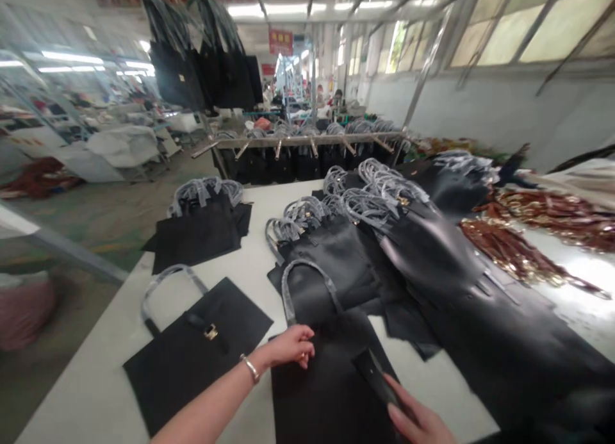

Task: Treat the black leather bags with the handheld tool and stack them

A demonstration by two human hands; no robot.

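My left hand, with a bangle at the wrist, is over the upper left part of a black bag panel. Its fingers are curled together, and whatever may be between them is hidden. The panel has a looped handle in clear wrapping. A short black strap with a small shiny dot is gripped in my right hand, above the panel's right side. To the left lies another black bag panel with a wrapped handle and a gold clasp.
Stacked black panels with wrapped handles cover the table's middle and right. A smaller stack sits at the far left corner of the white table. Brown straps with gold hardware lie right. Black bags hang from a rack behind.
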